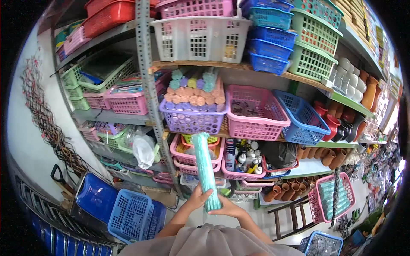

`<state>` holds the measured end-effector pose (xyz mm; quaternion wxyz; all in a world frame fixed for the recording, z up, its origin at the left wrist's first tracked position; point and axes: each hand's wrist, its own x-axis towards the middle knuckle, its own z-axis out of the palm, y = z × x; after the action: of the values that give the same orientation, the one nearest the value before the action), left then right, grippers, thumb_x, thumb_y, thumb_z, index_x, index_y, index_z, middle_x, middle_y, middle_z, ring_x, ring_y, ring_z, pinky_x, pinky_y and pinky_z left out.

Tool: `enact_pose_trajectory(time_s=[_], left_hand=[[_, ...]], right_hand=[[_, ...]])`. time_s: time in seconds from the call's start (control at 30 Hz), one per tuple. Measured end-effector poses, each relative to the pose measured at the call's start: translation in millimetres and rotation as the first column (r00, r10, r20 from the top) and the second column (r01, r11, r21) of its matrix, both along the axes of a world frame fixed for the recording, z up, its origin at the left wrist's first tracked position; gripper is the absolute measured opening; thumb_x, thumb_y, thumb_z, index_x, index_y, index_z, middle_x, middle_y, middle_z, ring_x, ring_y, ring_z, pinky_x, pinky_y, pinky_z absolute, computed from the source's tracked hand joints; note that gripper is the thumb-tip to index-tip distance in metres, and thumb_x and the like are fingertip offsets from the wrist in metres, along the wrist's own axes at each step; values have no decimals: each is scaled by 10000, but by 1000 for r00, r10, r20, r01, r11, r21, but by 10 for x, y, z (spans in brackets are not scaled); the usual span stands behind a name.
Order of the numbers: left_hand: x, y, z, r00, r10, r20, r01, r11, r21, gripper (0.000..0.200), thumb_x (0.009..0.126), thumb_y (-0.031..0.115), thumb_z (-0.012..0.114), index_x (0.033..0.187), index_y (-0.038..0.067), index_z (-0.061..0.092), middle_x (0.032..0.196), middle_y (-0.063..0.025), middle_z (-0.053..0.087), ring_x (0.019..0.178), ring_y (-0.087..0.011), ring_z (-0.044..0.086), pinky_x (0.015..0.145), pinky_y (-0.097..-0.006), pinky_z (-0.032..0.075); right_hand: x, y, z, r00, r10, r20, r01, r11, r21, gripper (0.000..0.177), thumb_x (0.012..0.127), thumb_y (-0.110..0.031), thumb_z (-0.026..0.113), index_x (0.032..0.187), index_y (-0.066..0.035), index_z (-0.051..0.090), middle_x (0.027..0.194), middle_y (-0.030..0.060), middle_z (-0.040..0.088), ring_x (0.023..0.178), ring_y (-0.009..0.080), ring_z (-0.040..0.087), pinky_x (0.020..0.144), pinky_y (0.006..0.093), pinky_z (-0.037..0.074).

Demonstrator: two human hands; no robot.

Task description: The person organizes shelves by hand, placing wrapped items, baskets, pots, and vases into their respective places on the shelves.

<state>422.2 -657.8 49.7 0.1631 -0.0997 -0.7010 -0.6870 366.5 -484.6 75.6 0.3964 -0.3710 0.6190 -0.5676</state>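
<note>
A long mint-green bundle (204,164), glossy as if wrapped in clear plastic, stands upright and slightly tilted in front of me. My left hand (199,197) is closed round its lower part from the left. Near the bottom end, my right hand (225,208) grips it from the right. Beyond its top, a purple basket (194,121) on the shelf holds stacked peach, purple and mint rolls with their round ends facing me. Similar mint bundles (333,198) lie in a pink basket (314,205) at the lower right.
An empty-looking pink basket (258,123) and a blue basket (305,121) share the middle shelf. Spray bottles fill a lower pink basket (243,174). A perforated metal post (149,85) divides the shelving. Blue crates (129,213) stand at the lower left, a wooden ladder (292,219) at the right.
</note>
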Motion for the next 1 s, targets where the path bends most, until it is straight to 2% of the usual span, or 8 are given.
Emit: enact_pose_trajectory(time_s=[0.1, 0.23, 0.37, 0.47, 0.63, 0.67, 0.8, 1.0], left_hand=[[140, -209, 3, 997, 72, -38, -70, 997, 35, 532, 934, 294, 525, 1309, -24, 323, 1235, -157, 570, 1096, -215, 516, 978, -367, 373], [207, -391, -95, 974, 217, -68, -212, 974, 77, 537, 943, 310, 481, 1336, -31, 348, 1232, -165, 566, 1114, -220, 507, 991, -365, 360], [77, -430, -291, 925, 357, -128, -325, 920, 218, 637, 952, 345, 458, 1422, -21, 233, 1218, -166, 569, 1104, -236, 521, 980, -366, 374], [9, -387, -20, 928, 357, -104, -329, 918, 222, 632, 960, 356, 448, 1427, -8, 228, 1214, -159, 563, 1075, -233, 530, 964, -365, 386], [-69, -339, 304, 920, 392, 23, -386, 892, 235, 554, 993, 353, 411, 1410, 21, 258, 1185, -132, 542, 1059, -210, 532, 953, -346, 398], [-130, -320, 333, 962, 273, 0, -251, 887, 388, 510, 992, 296, 445, 1394, 35, 269, 1217, -112, 499, 1114, -189, 492, 973, -330, 377], [-201, -238, 734, 999, 42, -34, -23, 904, 426, 569, 967, 178, 516, 1428, 62, 204, 1310, -97, 415, 1202, -168, 413, 1005, -325, 348], [-343, -434, 1244, 996, 92, -8, -85, 944, 319, 694, 958, 149, 525, 1486, 31, 91, 1419, -164, 324, 1260, -199, 396, 1029, -334, 339]], right_hand=[[109, -225, 46, 967, -7, -254, -1, 1000, -31, 754, 746, -268, 799, 1317, 10, 393, 1207, 159, 498, 1113, 203, 465, 946, 327, 395], [225, -388, 39, 963, -128, -237, 110, 990, -87, 718, 741, -246, 799, 1282, 18, 407, 1236, 179, 479, 1174, 240, 443, 994, 360, 363], [181, -436, 7, 927, -230, -295, 174, 963, -205, 584, 768, -182, 776, 1210, 3, 443, 1156, 134, 523, 1103, 193, 482, 950, 338, 392], [179, -433, 176, 913, -284, -292, 232, 952, -198, 520, 780, -118, 757, 1198, -5, 470, 1104, 96, 562, 1040, 150, 519, 900, 297, 424], [91, -527, 315, 721, -553, -418, 417, 828, -376, 458, 764, -183, 778, 1125, -15, 551, 964, 119, 643, 882, 157, 612, 793, 301, 481], [51, -555, 378, 664, -608, -435, 460, 791, -403, 458, 758, -172, 781, 1122, -14, 553, 966, 128, 644, 880, 159, 616, 787, 303, 483], [-124, -722, 620, 513, -729, -453, 534, 684, -497, 441, 740, -106, 760, 1114, -8, 547, 957, 168, 647, 882, 224, 651, 771, 327, 497], [-444, -1050, 1131, 430, -796, -427, 559, 606, -566, 403, 756, -66, 733, 1103, 20, 546, 964, 154, 657, 881, 181, 634, 780, 313, 491]])
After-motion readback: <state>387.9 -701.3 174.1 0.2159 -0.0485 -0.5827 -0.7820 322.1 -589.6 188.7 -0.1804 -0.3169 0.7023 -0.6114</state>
